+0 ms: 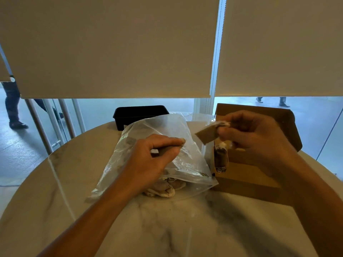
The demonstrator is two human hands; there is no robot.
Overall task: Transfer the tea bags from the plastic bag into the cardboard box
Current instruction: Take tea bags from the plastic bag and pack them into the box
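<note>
The left hand [157,156] pinches the upper edge of the plastic bag [163,145], which lies on the marble tabletop [167,229] with several tea bags [163,188] inside. The right hand [256,134] holds, with curled fingers, one tea bag [220,158] and its paper tag [207,135] just over the open cardboard box [246,177], beside the plastic bag. A black tray [139,114] stands behind.

A single head-worn wide-angle camera is looking forward and down from close above the round marble surface [167,229]. Both forearms are entering from 6 o'clock, the lowered window blinds [111,45] are filling 12 o'clock, and straight lines are bowing toward the frame's edges.
</note>
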